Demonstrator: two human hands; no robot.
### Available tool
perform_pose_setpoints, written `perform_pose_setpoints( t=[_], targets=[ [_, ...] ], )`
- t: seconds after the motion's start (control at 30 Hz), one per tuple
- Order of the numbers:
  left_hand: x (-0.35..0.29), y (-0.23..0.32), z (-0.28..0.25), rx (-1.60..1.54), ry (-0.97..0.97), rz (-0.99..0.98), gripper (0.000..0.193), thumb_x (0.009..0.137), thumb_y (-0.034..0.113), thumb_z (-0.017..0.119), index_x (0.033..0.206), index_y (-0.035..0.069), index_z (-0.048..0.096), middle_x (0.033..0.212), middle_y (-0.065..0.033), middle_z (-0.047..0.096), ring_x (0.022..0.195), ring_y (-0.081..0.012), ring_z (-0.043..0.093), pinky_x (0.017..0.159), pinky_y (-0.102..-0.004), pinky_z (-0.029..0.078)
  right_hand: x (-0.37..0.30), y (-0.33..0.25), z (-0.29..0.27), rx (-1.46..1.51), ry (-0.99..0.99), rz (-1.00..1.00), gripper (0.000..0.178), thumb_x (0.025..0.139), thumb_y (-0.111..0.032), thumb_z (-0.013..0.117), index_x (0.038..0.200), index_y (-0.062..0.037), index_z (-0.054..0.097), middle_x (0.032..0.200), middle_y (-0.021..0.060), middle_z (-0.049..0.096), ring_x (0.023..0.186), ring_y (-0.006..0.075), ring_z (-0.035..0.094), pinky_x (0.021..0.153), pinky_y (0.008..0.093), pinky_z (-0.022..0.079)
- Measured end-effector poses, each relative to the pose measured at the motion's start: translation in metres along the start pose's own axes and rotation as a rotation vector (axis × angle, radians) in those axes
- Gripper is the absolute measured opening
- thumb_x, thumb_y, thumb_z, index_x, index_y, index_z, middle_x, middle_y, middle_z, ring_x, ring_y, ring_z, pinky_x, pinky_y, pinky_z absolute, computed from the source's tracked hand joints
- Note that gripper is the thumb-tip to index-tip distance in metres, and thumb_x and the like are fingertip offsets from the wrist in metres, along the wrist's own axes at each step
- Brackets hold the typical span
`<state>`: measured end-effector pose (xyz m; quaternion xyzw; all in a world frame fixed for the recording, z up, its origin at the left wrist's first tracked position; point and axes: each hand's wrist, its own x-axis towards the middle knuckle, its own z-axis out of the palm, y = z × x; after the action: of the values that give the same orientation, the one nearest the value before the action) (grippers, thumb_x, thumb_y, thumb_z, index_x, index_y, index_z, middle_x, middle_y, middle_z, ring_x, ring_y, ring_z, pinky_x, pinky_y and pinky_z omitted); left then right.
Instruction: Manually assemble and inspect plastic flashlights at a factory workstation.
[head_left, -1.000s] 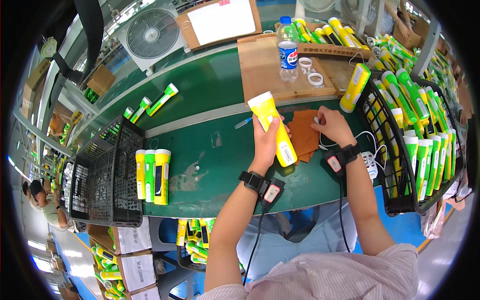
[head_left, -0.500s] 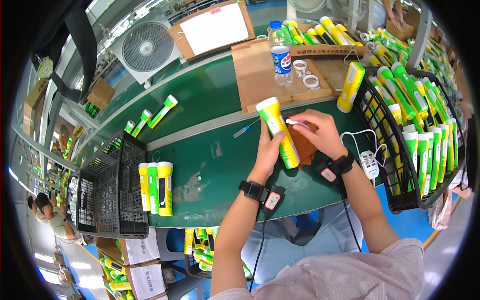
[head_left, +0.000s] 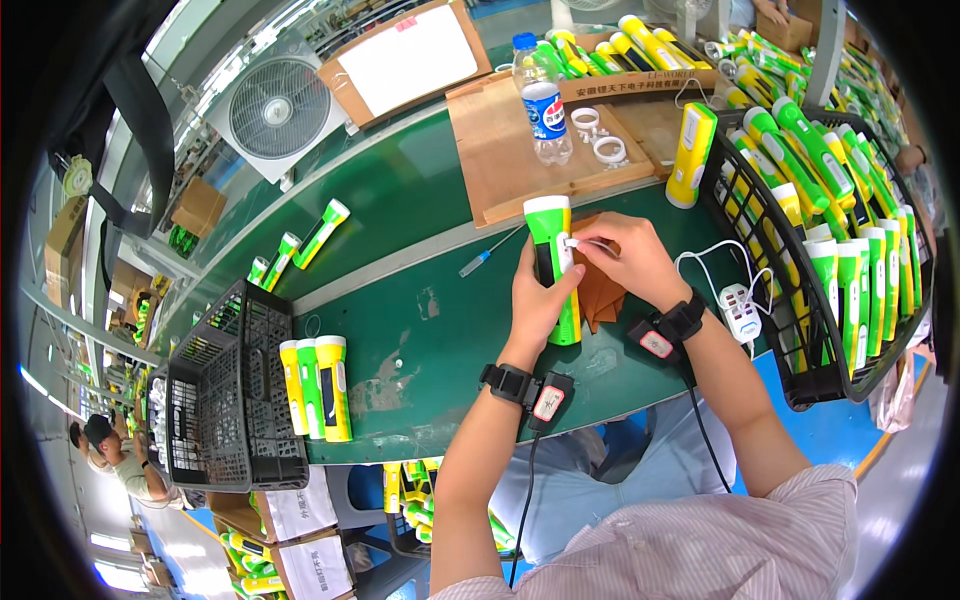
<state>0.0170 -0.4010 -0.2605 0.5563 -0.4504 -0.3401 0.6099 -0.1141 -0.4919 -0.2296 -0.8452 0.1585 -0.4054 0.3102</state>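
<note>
A green and yellow flashlight with a white head stands nearly upright over the table, and my left hand is wrapped round its body. A dark panel runs along its side. My right hand pinches a small white plug, its tip at the flashlight's side just below the head; whether it sits inside cannot be made out. Beneath my right hand lies an orange-brown cloth. To the right, a white multi-port USB charger with white cables rests on the table.
A black crate packed with flashlights stands at right, one flashlight upright beside it. Three flashlights stand left, near another black crate. A plastic bottle, white rings and a screwdriver lie beyond my hands.
The flashlight has turned more upright, its dark panel now showing. My right hand has brought the white plug against the flashlight's side. The whole view has shifted slightly.
</note>
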Motion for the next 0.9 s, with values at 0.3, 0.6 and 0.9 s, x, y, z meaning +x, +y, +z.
perform_pose_setpoints(
  t=[0.3,0.6,0.9],
  targets=[
    [-0.005,0.002,0.004,0.039,-0.029,0.042,0.079,0.072,0.008,0.06,0.136,0.004,0.014,0.111,-0.0116,0.049,0.093,-0.0192,0.054,0.08,-0.0285,0.044,0.001,0.001,0.001,-0.055,0.089,-0.029,0.009,0.073,-0.004,0.06,0.082,-0.0008,0.061,0.073,0.0118,0.06,0.064,0.0258,0.059,0.058,0.0298,0.047],
    [-0.008,0.011,0.002,-0.346,-0.132,-0.286,0.07,0.078,0.012,0.055,0.135,0.01,0.016,0.094,-0.0118,0.051,0.071,-0.0193,0.059,0.061,-0.0316,0.052,0.001,0.001,0.0,0.062,0.087,0.097,0.01,0.076,-0.006,0.06,0.085,-0.0009,0.062,0.076,0.0126,0.063,0.062,0.0231,0.061,0.057,0.0263,0.047],
    [-0.008,0.012,0.003,-0.366,-0.184,-0.256,0.081,0.077,0.009,0.055,0.139,0.019,0.003,0.095,-0.0116,0.051,0.063,-0.0192,0.059,0.056,-0.0311,0.051,0.0,0.005,0.0,-0.017,0.059,0.02,0.01,0.075,-0.005,0.06,0.083,-0.0014,0.062,0.075,0.0136,0.063,0.066,0.0256,0.062,0.057,0.0288,0.048]
  ],
)
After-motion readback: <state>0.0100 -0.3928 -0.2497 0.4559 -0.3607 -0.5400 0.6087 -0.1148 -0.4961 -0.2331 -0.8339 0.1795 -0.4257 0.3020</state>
